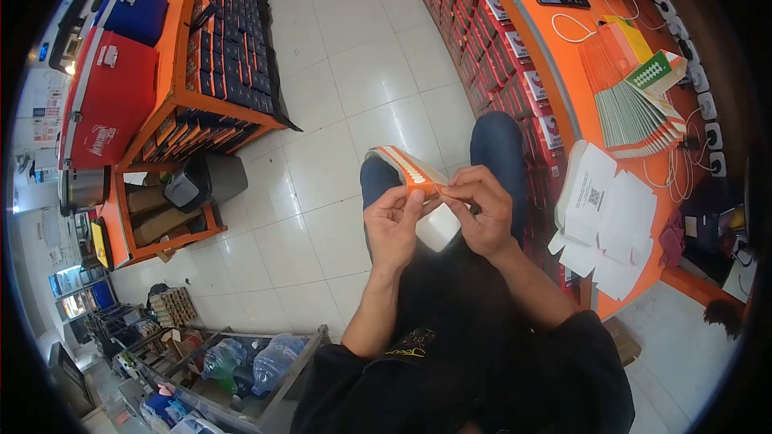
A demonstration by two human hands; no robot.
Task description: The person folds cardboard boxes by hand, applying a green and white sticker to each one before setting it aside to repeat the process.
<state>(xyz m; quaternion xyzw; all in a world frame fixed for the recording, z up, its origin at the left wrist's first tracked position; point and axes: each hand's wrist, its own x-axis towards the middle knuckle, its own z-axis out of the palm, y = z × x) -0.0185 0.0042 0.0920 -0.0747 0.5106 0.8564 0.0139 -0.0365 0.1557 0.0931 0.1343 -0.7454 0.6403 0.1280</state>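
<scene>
Both of your hands pinch one small orange-and-white carton [410, 170] over your lap, left hand [392, 229] and right hand [481, 210] closed on its near end, where a loose pinch could let it drop to the tiled floor [354, 80].

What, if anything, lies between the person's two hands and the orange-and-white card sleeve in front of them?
Nothing visible does. The left hand and the right hand both already touch the orange-and-white card sleeve, pinching it at its near end over the lap. A white piece sits just below, between the hands, not blocking the grip.
</scene>
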